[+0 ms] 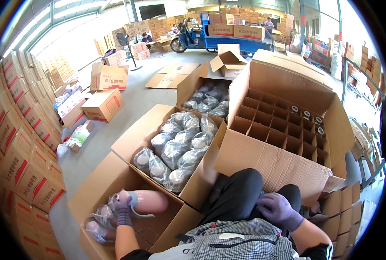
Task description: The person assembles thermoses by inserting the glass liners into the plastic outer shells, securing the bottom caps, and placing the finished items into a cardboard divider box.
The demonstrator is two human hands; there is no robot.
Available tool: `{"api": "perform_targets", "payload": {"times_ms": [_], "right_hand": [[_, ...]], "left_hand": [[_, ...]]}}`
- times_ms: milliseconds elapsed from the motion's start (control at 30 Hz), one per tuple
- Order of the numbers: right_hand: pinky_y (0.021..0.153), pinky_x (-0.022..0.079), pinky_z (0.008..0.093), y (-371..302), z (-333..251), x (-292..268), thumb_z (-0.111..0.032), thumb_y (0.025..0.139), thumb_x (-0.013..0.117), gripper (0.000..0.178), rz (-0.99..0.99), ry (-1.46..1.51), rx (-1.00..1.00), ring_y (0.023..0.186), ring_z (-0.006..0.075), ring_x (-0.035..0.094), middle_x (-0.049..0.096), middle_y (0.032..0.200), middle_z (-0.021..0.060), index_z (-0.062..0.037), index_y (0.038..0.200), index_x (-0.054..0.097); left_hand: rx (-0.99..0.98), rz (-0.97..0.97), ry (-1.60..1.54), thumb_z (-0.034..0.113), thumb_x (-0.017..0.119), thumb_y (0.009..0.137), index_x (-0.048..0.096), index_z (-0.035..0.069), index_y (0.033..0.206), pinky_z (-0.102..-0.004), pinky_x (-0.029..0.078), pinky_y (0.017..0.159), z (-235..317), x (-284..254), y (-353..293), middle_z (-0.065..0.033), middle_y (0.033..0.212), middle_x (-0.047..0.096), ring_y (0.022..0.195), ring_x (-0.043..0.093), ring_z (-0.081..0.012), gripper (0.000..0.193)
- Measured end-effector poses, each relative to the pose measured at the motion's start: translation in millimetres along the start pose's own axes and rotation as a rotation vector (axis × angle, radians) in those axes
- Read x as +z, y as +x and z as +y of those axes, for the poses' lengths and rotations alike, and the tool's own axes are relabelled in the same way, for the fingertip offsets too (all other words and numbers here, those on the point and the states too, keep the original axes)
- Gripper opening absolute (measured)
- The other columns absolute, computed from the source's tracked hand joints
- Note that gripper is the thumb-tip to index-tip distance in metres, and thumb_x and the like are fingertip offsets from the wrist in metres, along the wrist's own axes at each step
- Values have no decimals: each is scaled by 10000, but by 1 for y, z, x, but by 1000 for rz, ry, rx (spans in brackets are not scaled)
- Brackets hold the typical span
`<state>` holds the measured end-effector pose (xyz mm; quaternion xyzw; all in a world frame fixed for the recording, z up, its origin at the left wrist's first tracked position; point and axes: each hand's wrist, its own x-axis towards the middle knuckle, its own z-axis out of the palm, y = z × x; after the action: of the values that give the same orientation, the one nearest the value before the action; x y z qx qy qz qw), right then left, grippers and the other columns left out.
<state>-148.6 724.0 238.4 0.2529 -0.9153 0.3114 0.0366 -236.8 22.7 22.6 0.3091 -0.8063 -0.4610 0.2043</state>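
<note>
My left hand (122, 208), in a purple glove, is closed round one end of a pink jug (151, 202) with a grey-blue collar and handle. The jug lies on its side over an open carton (108, 184) at the lower left. Beside the hand, bagged pink bottles (96, 229) lie in that carton's left end. My right hand (276, 208), also gloved, rests curled by my right thigh; its fingertips are hidden, so what it holds, if anything, cannot be made out.
Ahead, an open carton (122, 151) holds several bagged bottles (175, 149). To its right a large carton (262, 162) has cardboard dividers, with several small round parts (306, 115) in its cells. Stacked cartons (28, 169) line the left. A blue cargo tricycle (214, 41) stands behind.
</note>
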Motion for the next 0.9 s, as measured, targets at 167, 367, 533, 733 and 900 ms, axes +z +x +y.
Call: {"api": "perform_targets", "payload": {"times_ms": [167, 367, 533, 733, 900], "right_hand": [[1015, 516, 390, 44, -6, 6, -285, 976, 682, 413, 64, 344, 188, 1176, 324, 654, 659, 1260, 184, -21, 1292, 649], [1057, 467, 457, 74, 17, -23, -444, 1037, 558, 527, 439, 1089, 595, 1201, 295, 599, 637, 1274, 168, -64, 1400, 583], [937, 531, 379, 26, 67, -79, -428, 994, 658, 507, 948, 662, 545, 1082, 264, 636, 679, 1173, 159, -12, 1283, 646], [851, 478, 484, -25, 72, -30, -270, 889, 739, 269, 841, 11, 423, 931, 381, 594, 608, 889, 172, -9, 850, 686], [839, 465, 443, -12, 9, -73, -208, 871, 719, 203, 692, 122, 206, 866, 345, 583, 596, 875, 153, -24, 813, 656]], "left_hand": [[739, -195, 139, 210, 890, 601, 414, -36, 1498, -434, 469, 1067, 231, -63, -140, -169, 1305, 547, 1219, 558, -287, 1045], [1173, -478, -177, 284, 952, 575, 297, -33, 1492, -440, 405, 1090, 326, 35, -279, -171, 1355, 433, 1250, 492, -299, 1171], [1216, -971, -248, 326, 977, 639, 412, 30, 1461, -482, 441, 1116, 335, 157, -374, -225, 1416, 469, 1293, 537, -382, 1040], [754, -1705, 508, 416, 892, 756, 463, -39, 1435, -463, 487, 1071, 391, 195, -352, -286, 1395, 544, 1267, 584, -384, 923], [1068, -1398, -458, 506, 914, 701, 443, -18, 1490, -477, 325, 1220, 416, 279, -326, -262, 1402, 567, 1377, 515, -409, 1057]]}}
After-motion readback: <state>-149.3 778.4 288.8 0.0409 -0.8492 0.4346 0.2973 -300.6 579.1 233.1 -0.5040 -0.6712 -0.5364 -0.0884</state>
